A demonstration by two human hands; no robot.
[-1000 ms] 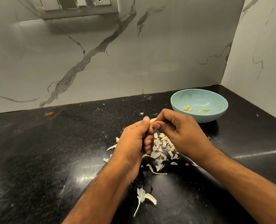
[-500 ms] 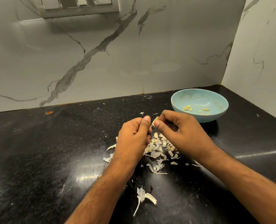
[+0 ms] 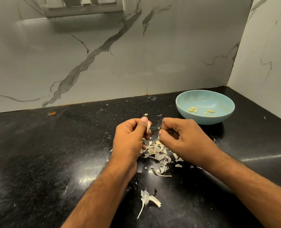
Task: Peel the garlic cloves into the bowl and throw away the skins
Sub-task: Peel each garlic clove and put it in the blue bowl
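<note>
My left hand (image 3: 130,137) pinches a pale garlic clove (image 3: 148,126) between thumb and fingers above the black counter. My right hand (image 3: 184,139) hovers a short gap to the right of the clove, fingers curled, thumb and forefinger pinching a small white bit of skin (image 3: 159,137). Below both hands lies a pile of papery garlic skins (image 3: 158,152). A light blue bowl (image 3: 222,119) stands at the back right with several peeled cloves (image 3: 193,110) inside.
A larger piece of skin with a stem (image 3: 147,199) lies nearer me on the counter (image 3: 46,153). Marble walls close the counter at the back and right. A switch panel (image 3: 82,4) is mounted on the back wall.
My hands were together on the clove; now they have drawn apart. The left hand keeps the clove and the right has pulled away to the right with a scrap of skin.
</note>
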